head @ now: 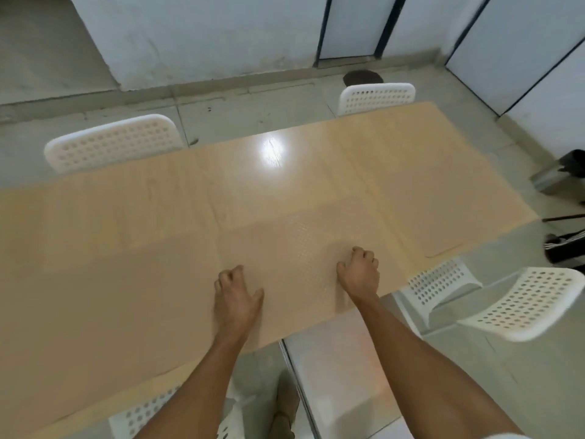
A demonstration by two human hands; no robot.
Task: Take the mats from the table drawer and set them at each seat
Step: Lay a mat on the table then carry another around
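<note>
A beige mat [294, 248] with a dotted texture lies flat on the light wooden table [95, 312], close to the near edge in front of me. Both my hands rest on top of it. My left hand [235, 296] sits at the mat's left part with bent fingers spread, fingertips on the surface. My right hand [359, 274] sits on the right part with its fingers curled in. Another mat [443, 223] of the same colour lies at the table's right end. A faint outline of a further mat [126, 229] shows on the left.
White perforated chairs stand around the table: far left [114, 142], far right [376, 96], near right [525, 302] and one below me [142, 413]. A white flat surface [335, 375] shows under the near edge. A grey bin [560, 175] stands on the floor at right.
</note>
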